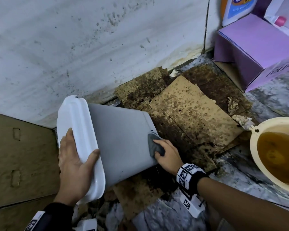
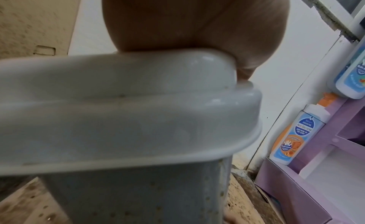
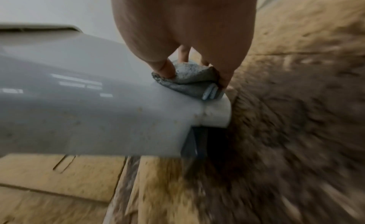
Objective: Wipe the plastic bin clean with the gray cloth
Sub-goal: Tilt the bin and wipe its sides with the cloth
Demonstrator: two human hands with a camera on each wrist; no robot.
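Observation:
A grey plastic bin (image 1: 122,139) with a white lid (image 1: 80,144) lies tilted on its side over stained cardboard. My left hand (image 1: 73,162) grips the lid end, thumb over the rim and fingers behind it; in the left wrist view the lid (image 2: 122,111) fills the frame under my palm. My right hand (image 1: 167,154) holds a bunched gray cloth (image 1: 154,145) and presses it on the bin's side near the bottom edge. In the right wrist view the cloth (image 3: 189,82) sits under my fingers at the bin's (image 3: 88,110) corner.
Wet, stained cardboard (image 1: 190,117) covers the floor by a spotted white wall (image 1: 90,47). A cream basin (image 1: 255,147) of brown water stands at the right. Purple boxes (image 1: 250,52) and a soap bottle (image 2: 292,133) stand at the back right. A brown carton (image 1: 20,157) is at the left.

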